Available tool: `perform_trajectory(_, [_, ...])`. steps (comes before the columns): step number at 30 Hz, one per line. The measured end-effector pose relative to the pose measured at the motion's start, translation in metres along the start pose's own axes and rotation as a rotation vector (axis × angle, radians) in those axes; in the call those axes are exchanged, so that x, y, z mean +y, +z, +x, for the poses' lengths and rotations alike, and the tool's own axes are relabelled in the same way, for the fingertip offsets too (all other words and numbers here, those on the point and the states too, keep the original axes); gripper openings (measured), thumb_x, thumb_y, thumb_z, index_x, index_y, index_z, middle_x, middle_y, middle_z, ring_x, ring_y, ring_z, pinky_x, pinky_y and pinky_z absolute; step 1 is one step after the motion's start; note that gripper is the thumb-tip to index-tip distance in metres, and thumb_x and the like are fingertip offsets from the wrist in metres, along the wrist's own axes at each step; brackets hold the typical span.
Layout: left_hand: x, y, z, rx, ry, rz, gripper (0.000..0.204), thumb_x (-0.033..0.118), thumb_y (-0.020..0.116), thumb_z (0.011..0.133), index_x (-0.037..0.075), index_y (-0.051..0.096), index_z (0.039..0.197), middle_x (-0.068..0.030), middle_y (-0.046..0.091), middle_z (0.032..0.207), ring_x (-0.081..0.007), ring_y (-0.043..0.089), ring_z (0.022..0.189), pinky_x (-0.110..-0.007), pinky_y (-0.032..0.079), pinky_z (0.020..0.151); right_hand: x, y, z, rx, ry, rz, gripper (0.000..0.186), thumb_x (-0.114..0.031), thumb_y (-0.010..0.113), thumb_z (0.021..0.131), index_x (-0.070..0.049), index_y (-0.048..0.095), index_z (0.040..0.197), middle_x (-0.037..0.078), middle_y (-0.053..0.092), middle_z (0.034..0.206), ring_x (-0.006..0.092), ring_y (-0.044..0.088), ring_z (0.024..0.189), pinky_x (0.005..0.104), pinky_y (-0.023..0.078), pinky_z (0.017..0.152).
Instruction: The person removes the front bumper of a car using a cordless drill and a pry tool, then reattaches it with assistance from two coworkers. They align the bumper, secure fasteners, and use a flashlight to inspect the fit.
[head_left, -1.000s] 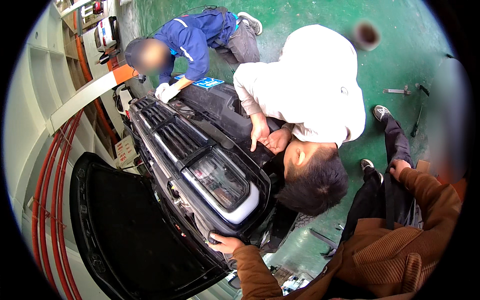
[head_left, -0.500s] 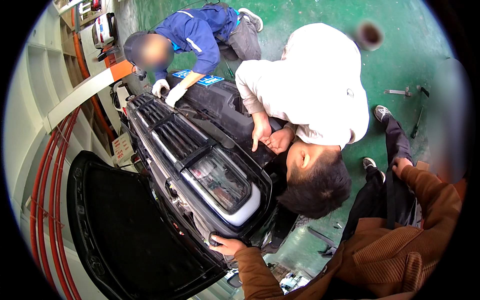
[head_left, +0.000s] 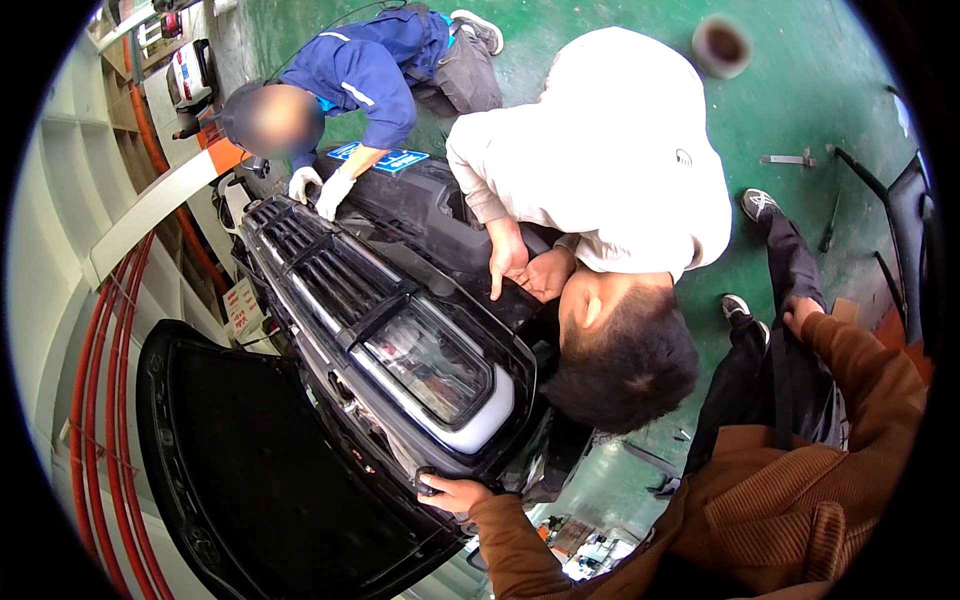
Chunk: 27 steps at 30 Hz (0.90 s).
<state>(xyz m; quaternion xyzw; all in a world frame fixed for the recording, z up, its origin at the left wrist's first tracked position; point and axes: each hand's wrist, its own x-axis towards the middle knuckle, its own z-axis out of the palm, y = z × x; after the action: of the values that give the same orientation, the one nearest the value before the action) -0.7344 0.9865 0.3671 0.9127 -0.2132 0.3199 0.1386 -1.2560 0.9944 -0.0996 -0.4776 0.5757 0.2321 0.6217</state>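
Note:
My left hand [head_left: 450, 492] is closed around a small black piece [head_left: 428, 482] at the near end of the car's front end [head_left: 335, 285], by the clear headlight [head_left: 425, 370]. My right hand [head_left: 802, 312] rests at my dark trouser leg, fingers curled; what they hold, if anything, is hidden. A co-worker in white [head_left: 610, 150] leans over the black bumper [head_left: 455, 235] beside the headlight, bare hands low on it. Another co-worker in blue [head_left: 365, 90], in white gloves [head_left: 333, 195], touches the far end of the grille [head_left: 300, 250].
The raised black hood [head_left: 270, 460] fills the lower left. A white-and-orange beam [head_left: 160, 210], red pipes [head_left: 110, 400] and white cars [head_left: 190, 75] are at left. A metal tool [head_left: 790, 159] and black parts [head_left: 895, 230] lie or stand on the green floor [head_left: 800, 110] at right.
The view has shifted slightly, showing more black parts at the right. The co-worker in blue has moved their gloved hands a little. My hands keep their places.

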Motion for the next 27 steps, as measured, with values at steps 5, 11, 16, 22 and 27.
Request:
perform_trajectory(5, [-0.003,0.001,0.002,0.022,0.017,0.082,0.073,0.045,0.055,0.106,-0.015,0.040,0.144,-0.0372,0.048,0.143,-0.0451,0.050,0.131,-0.044,0.038,0.112,0.007,0.005,0.004,0.026,-0.030,0.023,0.036,-0.026,0.063,0.087,-0.002,0.070,0.113,0.029,0.071,0.110,0.0463,0.067,0.108,0.0506,0.053,0.096])
perform_trajectory(11, [-0.001,-0.002,0.001,0.031,0.018,0.077,0.071,0.045,0.055,0.106,-0.015,0.042,0.143,-0.0368,0.049,0.142,-0.0448,0.050,0.130,-0.045,0.039,0.111,0.008,0.006,0.002,0.034,-0.016,0.062,0.035,-0.024,0.063,0.087,-0.001,0.070,0.112,0.029,0.070,0.110,0.0459,0.067,0.108,0.0495,0.053,0.095])
perform_trajectory(16, [0.003,-0.003,-0.002,0.036,0.018,0.066,0.070,0.045,0.054,0.106,-0.014,0.043,0.142,-0.0364,0.050,0.140,-0.0446,0.051,0.128,-0.045,0.039,0.110,0.010,0.008,0.003,0.053,-0.024,0.062,0.035,-0.024,0.063,0.087,-0.001,0.069,0.113,0.029,0.071,0.110,0.0458,0.067,0.108,0.0492,0.054,0.095])
perform_trajectory(22, [0.003,-0.002,-0.001,0.044,0.020,0.054,0.068,0.044,0.054,0.107,-0.013,0.044,0.141,-0.0360,0.051,0.139,-0.0443,0.052,0.127,-0.045,0.040,0.109,0.015,0.016,0.007,0.072,0.025,0.054,0.033,-0.023,0.064,0.088,-0.001,0.069,0.111,0.028,0.071,0.108,0.0450,0.067,0.108,0.0486,0.054,0.094])
perform_trajectory(27, [0.007,-0.004,-0.004,-0.001,0.058,-0.021,0.066,0.044,0.054,0.107,-0.013,0.045,0.140,-0.0356,0.052,0.138,-0.0440,0.052,0.125,-0.045,0.041,0.107,0.020,0.020,0.008,0.060,0.004,0.078,0.035,-0.025,0.062,0.089,0.000,0.068,0.112,0.030,0.070,0.109,0.0466,0.066,0.108,0.0500,0.053,0.095])
